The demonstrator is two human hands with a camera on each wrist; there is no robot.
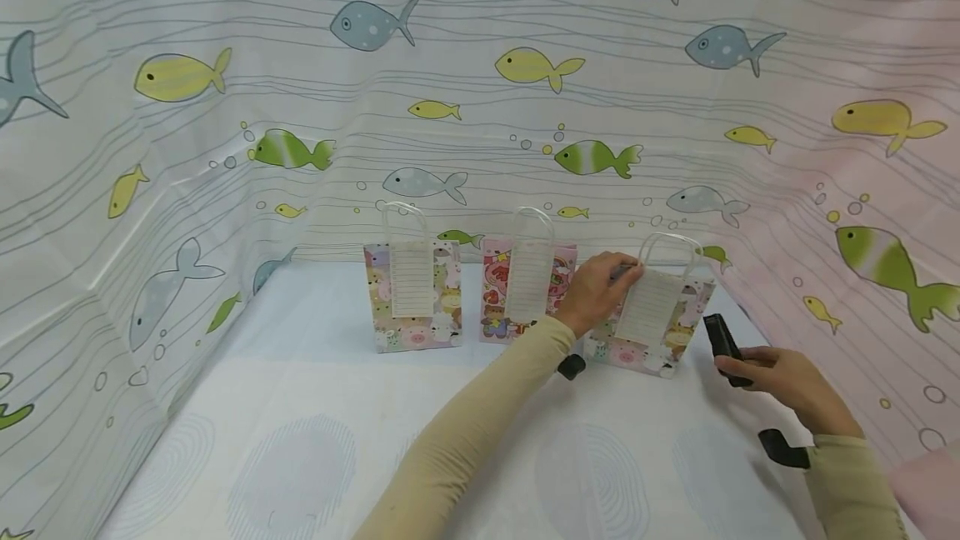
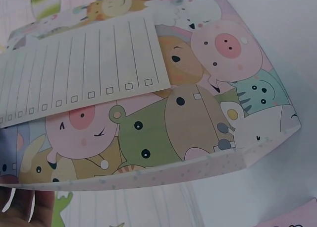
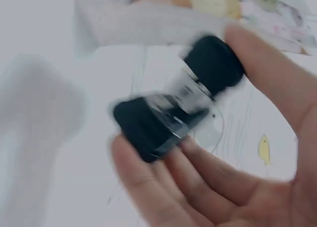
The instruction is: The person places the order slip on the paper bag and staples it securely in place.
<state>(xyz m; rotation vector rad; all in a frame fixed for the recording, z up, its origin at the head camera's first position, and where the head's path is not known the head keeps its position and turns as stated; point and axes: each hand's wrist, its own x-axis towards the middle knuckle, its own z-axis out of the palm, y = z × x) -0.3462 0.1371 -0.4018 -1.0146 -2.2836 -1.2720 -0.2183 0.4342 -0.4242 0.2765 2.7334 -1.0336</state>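
The rightmost paper gift bag (image 1: 678, 336), printed with cartoon animals, leans a little on the table. My left hand (image 1: 597, 294) grips its upper left edge, beside the white lined paper sheet (image 1: 649, 307) on its front. In the left wrist view the animal print (image 2: 148, 133) and lined sheet (image 2: 109, 63) fill much of the picture. To the right of this bag, my right hand (image 1: 787, 382) holds a black stapler (image 1: 723, 348) between thumb and fingers, apart from the bag. The stapler (image 3: 143, 125) looks blurred in the right wrist view, with a metallic middle part.
Another animal-print bag (image 1: 412, 336) stands at the left, and a pink bag (image 1: 495, 327) with bears stands between. Both carry lined sheets and white handles. Fish-patterned cloth (image 1: 480, 132) hangs behind and at the sides. A white patterned cloth (image 1: 337, 407) covers the table.
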